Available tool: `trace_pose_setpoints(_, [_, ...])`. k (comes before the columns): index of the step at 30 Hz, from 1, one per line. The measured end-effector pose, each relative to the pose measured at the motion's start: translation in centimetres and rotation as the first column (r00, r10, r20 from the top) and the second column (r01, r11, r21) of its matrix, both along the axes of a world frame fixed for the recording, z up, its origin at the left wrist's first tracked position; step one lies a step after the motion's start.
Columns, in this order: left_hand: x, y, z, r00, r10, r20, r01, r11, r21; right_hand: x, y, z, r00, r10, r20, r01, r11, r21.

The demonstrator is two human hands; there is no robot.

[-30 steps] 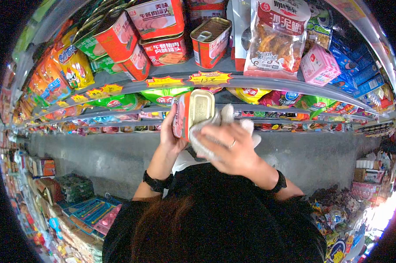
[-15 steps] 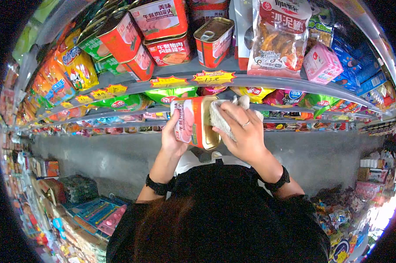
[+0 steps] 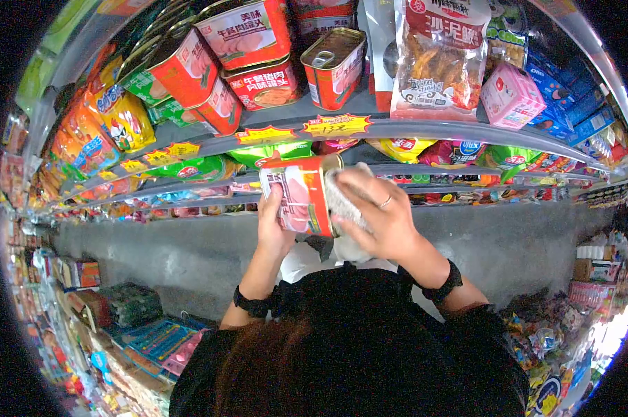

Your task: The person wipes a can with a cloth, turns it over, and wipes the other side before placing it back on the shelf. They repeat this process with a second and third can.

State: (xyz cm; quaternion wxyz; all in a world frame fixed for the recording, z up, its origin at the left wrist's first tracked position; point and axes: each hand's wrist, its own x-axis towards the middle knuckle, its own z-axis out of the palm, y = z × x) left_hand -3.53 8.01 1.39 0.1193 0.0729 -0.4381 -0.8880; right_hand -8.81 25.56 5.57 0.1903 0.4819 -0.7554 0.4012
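A large red can [image 3: 303, 198] with a meat picture on its label lies on its side in the air, in front of the shelf. My left hand [image 3: 273, 221] grips its left end, thumb on the label. Against the can's right end, my right hand [image 3: 380, 212] presses a whitish cloth [image 3: 345, 201], its fingers bent over the cloth. That end of the can is mostly hidden by the cloth. A ring and black wristbands show on my hands and wrists.
Stacked red cans [image 3: 248, 35] and a single red can [image 3: 333, 68] stand on the upper shelf [image 3: 425, 130]. A snack pouch [image 3: 439, 62] and a pink box [image 3: 512, 96] are to their right. Bagged snacks fill lower shelves. Goods lie behind me on both sides.
The can has turned so its label faces up more and has shifted slightly left. My right hand and the cloth have moved over its right end, covering more of it.
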Motion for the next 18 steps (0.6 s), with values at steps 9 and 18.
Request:
trace_pose_setpoints(9, [0.5,-1.1,1.7,0.967,0.129,-0.218,-0.186,0.946,-0.264,-2.8,0.7,-1.6,0.952,-0.248,0.181,0.257,0.966,-0.027])
trace_pose_setpoints(18, [0.0,0.1,4.0,0.824,-0.145,-0.548,-0.555,-0.007,-0.832,0.2,-0.4,4.4,0.996,-0.054,-0.065,0.058,0.996,0.061])
